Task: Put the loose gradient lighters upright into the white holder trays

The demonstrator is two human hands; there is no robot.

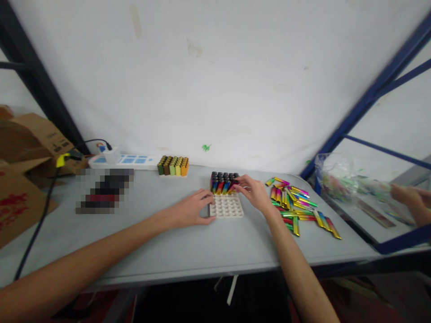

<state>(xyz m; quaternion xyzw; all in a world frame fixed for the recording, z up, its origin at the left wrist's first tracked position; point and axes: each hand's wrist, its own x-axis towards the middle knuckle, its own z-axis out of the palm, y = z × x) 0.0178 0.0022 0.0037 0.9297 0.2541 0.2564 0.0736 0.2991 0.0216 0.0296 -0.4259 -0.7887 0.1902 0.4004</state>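
Note:
A white tray [227, 207] with rows of square holes lies on the table in front of me. Its far part holds several upright lighters [220, 184] with black tops and shiny rainbow bodies; the near rows show bare holes. My left hand [193, 208] grips the tray's left side, thumb at the near corner and fingers farther back. At the right end of the standing rows, my right hand [252, 190] pinches a lighter [235, 183], mostly hidden by the fingers. To the right lies a loose pile of shiny multicoloured lighters [292, 202].
A second block of green, brown and yellow lighters [173, 166] stands by the wall. Left of it are a power strip [134, 160], a cable and cardboard boxes [27, 179]. Blue frame posts [363, 103] rise at right; beyond them are a plastic bag [336, 175] and another person's hand [409, 199].

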